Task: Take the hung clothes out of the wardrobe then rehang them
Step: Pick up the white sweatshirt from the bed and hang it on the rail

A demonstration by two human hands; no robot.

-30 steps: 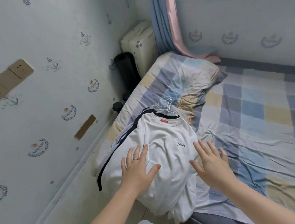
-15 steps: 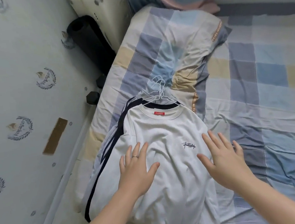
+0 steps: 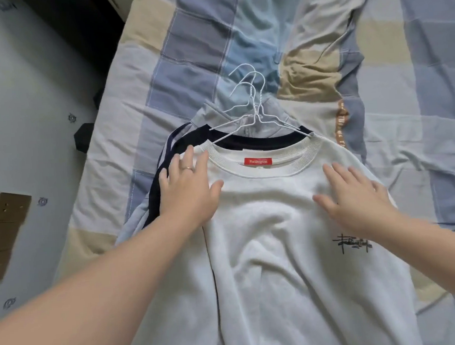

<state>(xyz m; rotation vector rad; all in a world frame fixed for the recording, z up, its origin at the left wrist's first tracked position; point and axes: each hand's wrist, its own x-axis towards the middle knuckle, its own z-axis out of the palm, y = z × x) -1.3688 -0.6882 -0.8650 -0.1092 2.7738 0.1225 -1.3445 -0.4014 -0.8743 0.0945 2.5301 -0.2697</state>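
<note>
1. While both hands lie flat on it, the white sweatshirt (image 3: 296, 262) is spread face-up on the bed, collar away from the person, hem cut off by the bottom edge.
2. left hand (image 3: 187, 192): palm down on the sweatshirt's shoulder just beside the collar. Fingers are straight and slightly fanned, thumb out sideways, fingertips reaching the navy garment's edge. Nothing pinched.
3. ring (image 3: 187, 169) on one finger of the left hand.
4. right hand (image 3: 359, 200): palm down on the chest at the other side of the collar, above the black print (image 3: 353, 242), fingers spread. Nothing gripped. It's slightly blurred, so I cannot tell if it presses or only touches.
5. red label (image 3: 258, 161) inside the sweatshirt's neck, white lettering.
6. navy garment (image 3: 259, 142) lies under the sweatshirt. Its neckline shows just beyond the white collar, and its side shows along the left-hand edge.
7. grey-blue garment (image 3: 216, 116) is under both, only its top visible.
8. wire hangers (image 3: 250, 99): three white hooks bunched close together, sticking out of the necklines and lying on the bedding.
9. checked bedding (image 3: 417, 75): blue, grey and beige squares, wrinkled. A pillow (image 3: 306, 43) in the same check lies beyond the hooks.
10. wall (image 3: 25, 106) left of the bed, pale with small printed emblems, brown patch (image 3: 5, 230) stuck on it.
11. black object (image 3: 83, 137) between wall and bed edge; can't tell what it is.
</note>
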